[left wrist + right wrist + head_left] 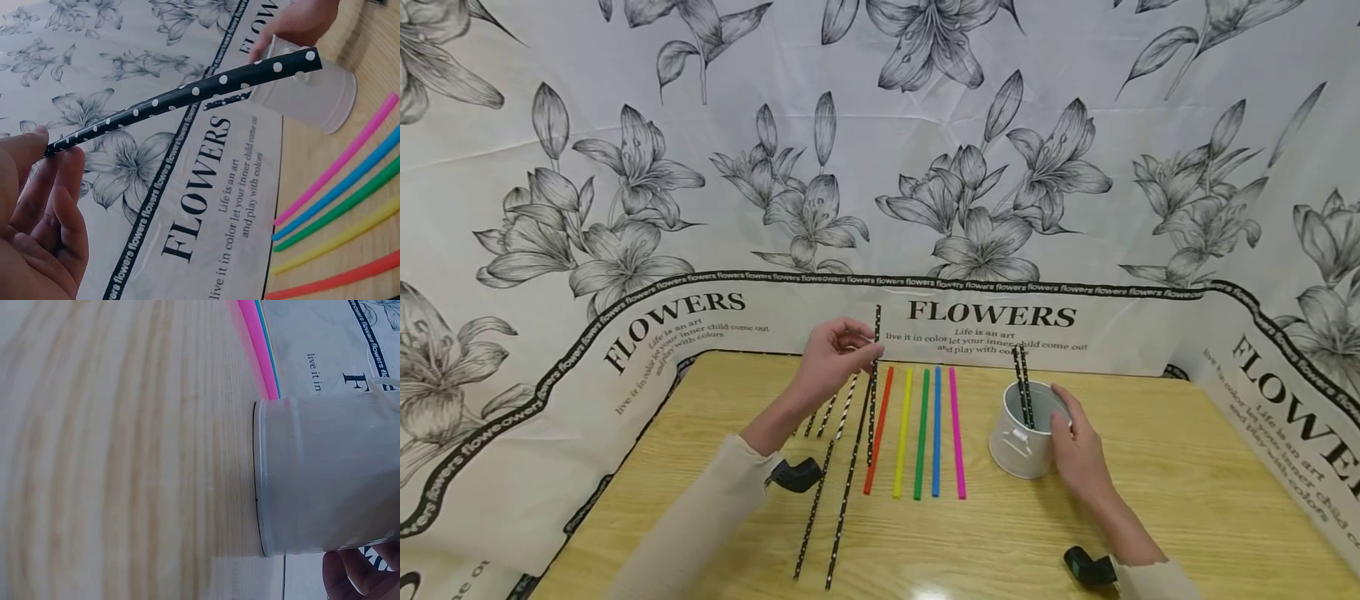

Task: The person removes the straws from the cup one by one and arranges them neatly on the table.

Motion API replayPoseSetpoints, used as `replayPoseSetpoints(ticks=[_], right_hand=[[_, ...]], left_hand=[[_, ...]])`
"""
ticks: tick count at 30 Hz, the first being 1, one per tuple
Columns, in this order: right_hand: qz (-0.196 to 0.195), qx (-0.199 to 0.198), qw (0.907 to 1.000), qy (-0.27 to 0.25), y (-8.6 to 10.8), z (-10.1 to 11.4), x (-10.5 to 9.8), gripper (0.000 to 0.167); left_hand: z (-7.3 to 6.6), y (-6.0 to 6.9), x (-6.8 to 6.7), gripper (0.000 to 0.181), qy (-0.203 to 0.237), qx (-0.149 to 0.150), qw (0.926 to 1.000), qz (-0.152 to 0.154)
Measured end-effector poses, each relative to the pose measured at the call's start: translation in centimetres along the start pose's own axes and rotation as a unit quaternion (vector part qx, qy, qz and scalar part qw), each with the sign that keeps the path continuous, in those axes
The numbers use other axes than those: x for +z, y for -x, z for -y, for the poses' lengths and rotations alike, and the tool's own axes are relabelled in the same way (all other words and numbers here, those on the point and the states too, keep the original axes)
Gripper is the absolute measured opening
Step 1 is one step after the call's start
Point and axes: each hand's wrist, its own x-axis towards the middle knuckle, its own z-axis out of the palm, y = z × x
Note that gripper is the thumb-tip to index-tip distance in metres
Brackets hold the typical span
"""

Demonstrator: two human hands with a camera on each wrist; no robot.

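Note:
In the head view my left hand (833, 360) pinches a black straw with white dots (877, 325) between thumb and fingers, holding it upright above the table. The left wrist view shows that dotted straw (206, 89) from its pinched end to its open tip. My right hand (1081, 450) grips the right side of a small white metal pail (1017, 457), which stands on the table. Two black dotted straws (1022, 385) lean inside it. In the right wrist view the pail (331, 475) fills the right side, with fingertips (337, 575) against it.
Red (880, 433), yellow (902, 433), green (922, 433), blue (937, 433) and pink (957, 433) straws lie side by side mid-table. Several black-and-white patterned straws (808, 521) lie to their left, partly behind the left arm. A flower-printed cloth (820, 321) hangs behind the table.

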Motion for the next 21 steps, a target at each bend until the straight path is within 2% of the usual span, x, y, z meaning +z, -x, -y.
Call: replayPoseSetpoints(ticks=[1, 5, 8, 10, 21], right_hand=[[0.000, 0.001, 1.0000, 0.000, 0.0, 0.0, 0.0, 0.050], [0.001, 0.001, 1.0000, 0.000, 0.1, -0.1, 0.0, 0.050], [0.000, 0.000, 1.0000, 0.001, 0.0, -0.1, 0.1, 0.050], [-0.001, -0.002, 1.0000, 0.001, 0.0, -0.1, 0.1, 0.050], [0.002, 0.000, 1.0000, 0.001, 0.0, -0.1, 0.1, 0.051]], left_hand=[[-0.2, 0.5, -0.2, 0.015, -0.007, -0.006, 1.0000, 0.003], [0.6, 1.8, -1.2, 0.014, -0.024, -0.034, 0.9990, 0.013], [2.1, 2.5, -2.1, 0.013, -0.030, -0.055, 0.9980, 0.013], [2.5, 3.1, -2.5, 0.015, -0.030, -0.066, 0.9973, 0.013], [4.8, 5.8, -4.2, 0.018, -0.067, -0.104, 0.9919, 0.029]])
